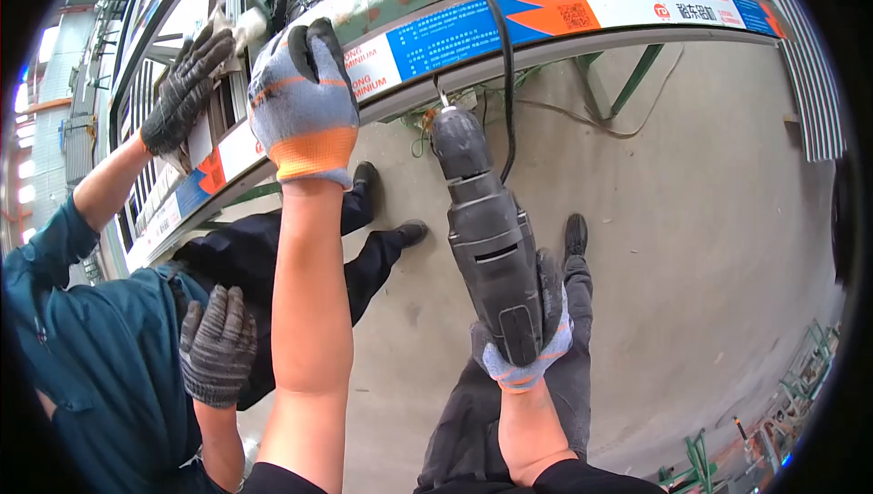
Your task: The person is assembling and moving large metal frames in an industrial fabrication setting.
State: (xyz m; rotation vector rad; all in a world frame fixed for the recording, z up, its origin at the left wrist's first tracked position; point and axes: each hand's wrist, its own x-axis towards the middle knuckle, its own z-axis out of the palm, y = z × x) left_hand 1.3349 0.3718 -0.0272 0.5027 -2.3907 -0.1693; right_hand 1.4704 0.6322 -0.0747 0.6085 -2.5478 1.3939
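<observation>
A: Which parts of the figure are the person's own?

B: The right hand (526,348), in a grey glove, is wrapped tight around the handle of a dark corded drill (482,221). The drill body runs up and away from that grip, and its bit (440,94) meets the lower edge of the aluminium frame profile (509,25). The cord (502,57) climbs from beyond the grip and passes over the profile.

A: And the left hand?

B: The left hand (305,98), in a grey and orange glove, is curled over the top of the same profile, to the left of the bit, fingers closed on its edge.

A: How would these things handle?

B: The drill looks dense and rigid, with most of its mass above the fist, so it is likely to tip unless gripped low on the handle, as shown. The profile appears stiff and long, and its printed film is probably slick, which makes its edge the better place to hold.

A: Whose dark gloves are at the left?

B: A co-worker in a teal jacket (82,367); one glove (186,89) rests on the frame further left, the other glove (216,344) hangs low, apart from it.
</observation>
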